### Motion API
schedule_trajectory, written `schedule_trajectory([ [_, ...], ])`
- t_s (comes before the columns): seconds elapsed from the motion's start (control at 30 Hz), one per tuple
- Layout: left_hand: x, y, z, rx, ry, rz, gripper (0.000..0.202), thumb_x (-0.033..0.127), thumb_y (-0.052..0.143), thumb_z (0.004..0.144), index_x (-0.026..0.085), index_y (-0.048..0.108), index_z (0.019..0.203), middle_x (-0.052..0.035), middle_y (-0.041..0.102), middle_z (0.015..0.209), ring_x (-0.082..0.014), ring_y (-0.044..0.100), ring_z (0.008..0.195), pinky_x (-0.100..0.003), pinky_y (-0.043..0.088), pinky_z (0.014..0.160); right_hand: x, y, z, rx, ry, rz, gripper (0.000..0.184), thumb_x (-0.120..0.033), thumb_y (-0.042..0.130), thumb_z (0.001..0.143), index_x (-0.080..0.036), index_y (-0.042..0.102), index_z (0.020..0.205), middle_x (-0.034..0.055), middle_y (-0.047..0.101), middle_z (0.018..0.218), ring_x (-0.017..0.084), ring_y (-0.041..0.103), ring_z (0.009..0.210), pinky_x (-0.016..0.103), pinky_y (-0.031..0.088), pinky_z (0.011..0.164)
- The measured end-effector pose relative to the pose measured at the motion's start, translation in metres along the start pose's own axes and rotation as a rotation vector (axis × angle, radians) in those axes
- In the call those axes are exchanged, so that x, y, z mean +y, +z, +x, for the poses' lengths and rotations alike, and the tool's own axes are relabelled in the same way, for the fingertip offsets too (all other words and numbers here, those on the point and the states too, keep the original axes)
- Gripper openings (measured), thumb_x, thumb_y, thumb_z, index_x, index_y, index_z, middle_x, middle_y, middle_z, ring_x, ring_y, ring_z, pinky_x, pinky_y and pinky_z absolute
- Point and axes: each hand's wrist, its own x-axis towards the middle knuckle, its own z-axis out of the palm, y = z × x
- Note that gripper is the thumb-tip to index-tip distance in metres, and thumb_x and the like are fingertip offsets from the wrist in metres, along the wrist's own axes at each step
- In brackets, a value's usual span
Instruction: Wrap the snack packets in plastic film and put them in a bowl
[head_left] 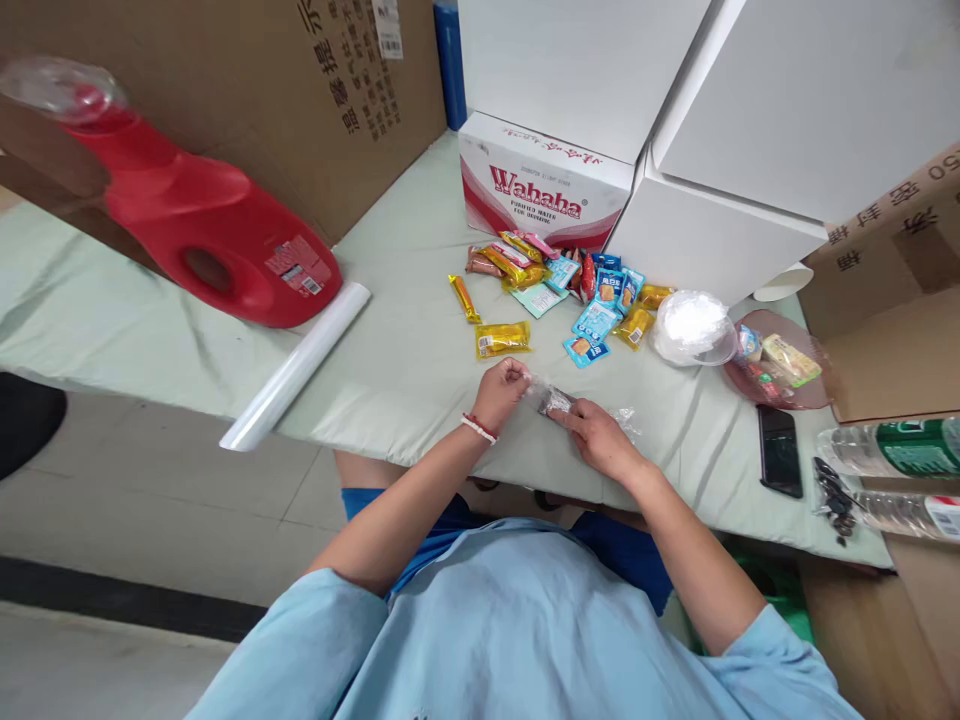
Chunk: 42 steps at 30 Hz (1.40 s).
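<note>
A small clear plastic bag with something dark inside lies at the table's front edge, between my hands. My left hand, wearing a red and a white bracelet, pinches the bag's left end. On its right part rests my right hand, fingers closed around the bag. More crumpled clear plastic shows beyond the right hand. Just past my hands lie a yellow snack packet and a blue snack packet. What exactly the bag holds is too small to make out.
Behind is a pile of snack packets before a Wahaha carton. To the right stand a round clear tub, a pink bowl, a phone and bottles. At left are a red jug and a white roll.
</note>
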Motion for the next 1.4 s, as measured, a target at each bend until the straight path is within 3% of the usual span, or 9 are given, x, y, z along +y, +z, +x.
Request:
schedule_trajectory([
  [0.23,0.011,0.041,-0.025,-0.294,0.327,0.272,0.021,0.018,0.052,0.091,0.017,0.073,0.094,-0.0061,0.071,0.095,-0.0181,0.066,0.09,-0.032,0.053,0.087,-0.007,0.007,-0.005,0.077,-0.001,-0.029,0.037,-0.009,0.05,0.092,-0.02,0.077,0.116,0.0136,0.063,0.11,0.028,0.055,0.103,0.041,0.051,0.09],
  [0.43,0.002,0.043,-0.033,-0.365,0.566,0.585,0.041,0.012,0.052,0.089,0.017,0.074,0.123,-0.0126,0.064,0.12,-0.0242,0.06,0.111,-0.04,0.051,0.103,-0.012,-0.021,-0.065,-0.076,0.031,0.242,0.031,-0.02,0.053,0.099,-0.025,0.075,0.12,0.0115,0.068,0.123,0.028,0.061,0.116,0.047,0.051,0.103],
  [0.53,0.0,0.044,-0.041,-0.373,0.604,0.739,0.05,0.009,0.055,0.088,0.021,0.07,0.134,-0.0136,0.06,0.129,-0.026,0.057,0.113,-0.044,0.05,0.104,0.004,-0.049,-0.099,-0.149,0.202,0.483,0.029,-0.039,0.056,0.101,-0.024,0.077,0.114,0.0096,0.074,0.11,0.024,0.069,0.098,0.039,0.057,0.09],
  [0.6,-0.001,0.048,-0.047,-0.356,0.612,0.84,0.053,0.009,0.053,0.091,0.024,0.066,0.14,-0.0138,0.059,0.135,-0.0277,0.056,0.118,-0.046,0.049,0.104,0.02,-0.064,-0.107,0.02,0.429,0.526,0.04,-0.051,0.052,0.102,-0.023,0.076,0.116,0.0085,0.075,0.099,0.021,0.067,0.08,0.036,0.057,0.077],
  [0.73,-0.008,0.055,-0.059,-0.281,0.623,0.972,0.052,0.013,0.048,0.098,0.026,0.058,0.147,-0.0135,0.055,0.146,-0.0293,0.052,0.128,-0.045,0.048,0.103,0.046,-0.057,-0.086,0.451,0.64,0.157,0.053,-0.062,0.059,0.092,-0.02,0.072,0.123,0.0143,0.072,0.112,0.029,0.064,0.1,0.048,0.053,0.095],
  [0.93,-0.016,0.06,-0.067,-0.214,0.64,1.017,0.049,0.018,0.046,0.103,0.028,0.054,0.15,-0.0115,0.057,0.148,-0.0269,0.052,0.13,-0.042,0.047,0.103,0.035,-0.015,-0.066,0.345,0.471,0.014,0.023,-0.042,0.063,0.087,-0.022,0.073,0.091,0.0164,0.065,0.131,0.035,0.052,0.13,0.052,0.042,0.112],
  [1.07,-0.013,0.062,-0.068,-0.218,0.651,1.016,0.047,0.021,0.045,0.104,0.026,0.054,0.15,-0.0116,0.057,0.148,-0.0261,0.053,0.131,-0.042,0.045,0.106,0.02,-0.034,-0.066,0.327,0.574,0.211,0.023,-0.044,0.056,0.092,-0.024,0.066,0.093,0.01,0.071,0.101,0.025,0.068,0.091,0.038,0.055,0.081],
  [1.17,-0.011,0.064,-0.068,-0.255,0.682,1.001,0.047,0.019,0.044,0.104,0.023,0.053,0.15,-0.0125,0.057,0.149,-0.0261,0.052,0.133,-0.042,0.045,0.107,0.01,-0.046,-0.035,0.272,0.611,0.385,0.021,-0.045,0.055,0.094,-0.025,0.06,0.093,-0.0004,0.064,0.071,0.019,0.061,0.061,0.029,0.048,0.062],
  [1.4,-0.021,0.039,-0.07,-0.192,0.694,0.648,0.04,0.01,0.05,0.09,0.015,0.07,0.124,-0.0151,0.061,0.14,-0.027,0.052,0.132,-0.045,0.045,0.113,-0.005,-0.015,0.044,0.198,0.496,0.087,0.021,-0.023,0.044,0.093,-0.022,0.065,0.096,0.0049,0.069,0.08,0.021,0.062,0.077,0.028,0.041,0.07],
])
